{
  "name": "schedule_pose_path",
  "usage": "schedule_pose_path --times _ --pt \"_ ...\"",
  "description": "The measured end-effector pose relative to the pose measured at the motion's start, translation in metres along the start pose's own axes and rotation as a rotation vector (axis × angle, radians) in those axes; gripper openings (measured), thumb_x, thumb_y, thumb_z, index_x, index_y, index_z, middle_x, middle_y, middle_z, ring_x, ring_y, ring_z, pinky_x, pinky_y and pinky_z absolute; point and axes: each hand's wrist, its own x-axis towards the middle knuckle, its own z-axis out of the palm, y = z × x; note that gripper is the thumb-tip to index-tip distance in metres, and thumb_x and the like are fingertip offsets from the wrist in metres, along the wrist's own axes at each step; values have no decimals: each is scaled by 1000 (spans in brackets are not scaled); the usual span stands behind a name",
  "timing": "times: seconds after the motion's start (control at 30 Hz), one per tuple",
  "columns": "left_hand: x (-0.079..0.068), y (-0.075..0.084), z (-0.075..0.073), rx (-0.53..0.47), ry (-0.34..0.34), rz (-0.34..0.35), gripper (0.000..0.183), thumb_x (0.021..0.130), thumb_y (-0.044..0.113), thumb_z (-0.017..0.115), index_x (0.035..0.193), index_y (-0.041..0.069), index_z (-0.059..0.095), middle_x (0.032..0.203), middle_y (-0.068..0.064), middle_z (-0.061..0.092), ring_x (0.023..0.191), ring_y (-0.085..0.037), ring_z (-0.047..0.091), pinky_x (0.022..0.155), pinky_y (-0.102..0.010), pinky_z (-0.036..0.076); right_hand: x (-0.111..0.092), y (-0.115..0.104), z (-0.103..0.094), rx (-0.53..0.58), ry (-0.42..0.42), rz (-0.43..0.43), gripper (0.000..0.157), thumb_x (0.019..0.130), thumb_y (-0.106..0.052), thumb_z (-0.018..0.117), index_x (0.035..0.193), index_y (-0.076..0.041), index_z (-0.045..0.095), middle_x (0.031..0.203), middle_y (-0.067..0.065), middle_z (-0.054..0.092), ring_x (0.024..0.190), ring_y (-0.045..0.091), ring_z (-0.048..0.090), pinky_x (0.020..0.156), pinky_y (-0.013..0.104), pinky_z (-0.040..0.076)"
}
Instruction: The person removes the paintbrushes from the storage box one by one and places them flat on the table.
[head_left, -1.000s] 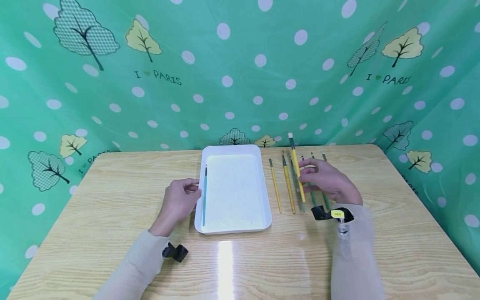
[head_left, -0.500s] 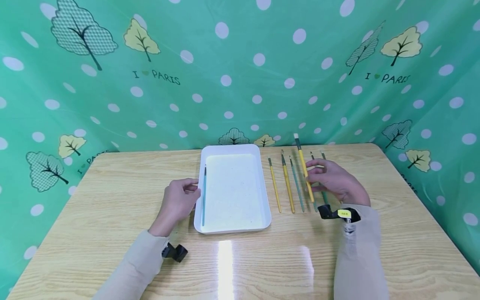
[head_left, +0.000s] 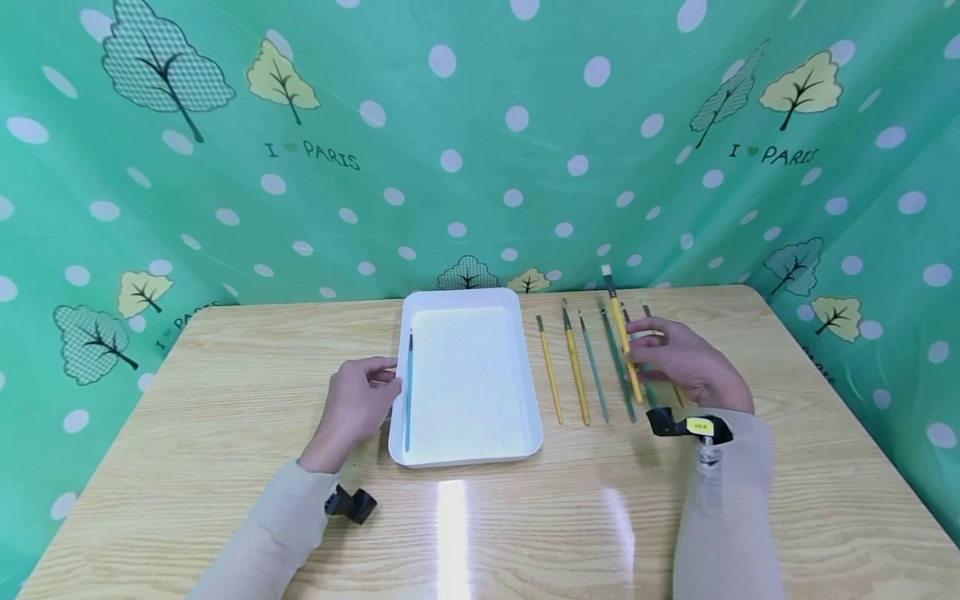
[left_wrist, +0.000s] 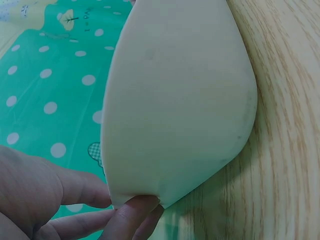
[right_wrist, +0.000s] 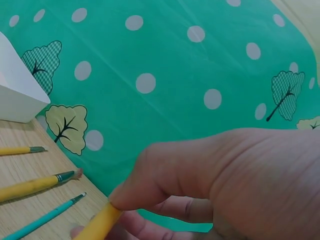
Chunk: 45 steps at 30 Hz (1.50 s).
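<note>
A yellow-handled paintbrush (head_left: 625, 350) with white bristles is pinched between the thumb and fingers of my right hand (head_left: 675, 358). The brush tilts above the row of brushes on the table; its yellow handle (right_wrist: 102, 222) shows at the bottom of the right wrist view. My left hand (head_left: 358, 402) grips the left rim of the white tray (head_left: 467, 460), and in the left wrist view its fingertips (left_wrist: 137, 207) press on the tray wall. Inside the tray, along its left side, lies a thin blue paintbrush (head_left: 409, 392).
Right of the tray lie a thin yellow brush (head_left: 549, 371), a thicker yellow brush (head_left: 576, 367), a teal brush (head_left: 593, 367) and a green brush (head_left: 617, 367). More brushes are partly hidden behind my right hand. A green dotted curtain (head_left: 480, 125) hangs behind the wooden table (head_left: 225, 375).
My right hand has moved rightward along the row with the yellow paintbrush, uncovering the teal and green brushes. The left hand and tray stay in place.
</note>
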Motion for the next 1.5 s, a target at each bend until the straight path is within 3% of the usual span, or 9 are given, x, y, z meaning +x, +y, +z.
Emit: schedule_pose_path --times 0.27,0.47,0.97,1.13,1.5 --pt "1 0 0 -12 -1 -8 36 99 10 59 134 1 65 116 -20 66 93 -24 67 68 -28 63 -2 4 -5 -17 33 19 61 101 -11 59 154 -1 30 111 6 60 103 18 66 92 36 60" --pt "1 0 0 -6 0 -4 36 99 10 59 134 0 65 116 -20 67 94 -24 67 67 -27 63 -2 7 -6 -19 97 42 63 100 -12 59 155 -2 30 123 15 58 103 17 67 89 33 62" --pt "0 0 -1 3 11 0 36 99 10 59 133 0 65 116 -20 67 93 -24 68 67 -27 63 -10 15 -18 -46 185 115 65 101 -18 54 158 -3 29 136 22 54 107 20 64 89 29 59" --pt "1 0 -1 3 13 -4 36 99 10 59 134 1 65 116 -20 67 93 -24 68 67 -27 63 -11 19 -23 -48 213 141 66 101 -16 55 159 -2 27 141 25 45 115 29 61 87 27 59" --pt "1 -2 0 6 5 -1 37 100 11 58 136 1 63 117 -20 66 94 -25 68 68 -26 64 -14 27 -34 -105 230 188 66 99 -14 54 158 1 29 139 28 46 116 31 61 86 29 61"
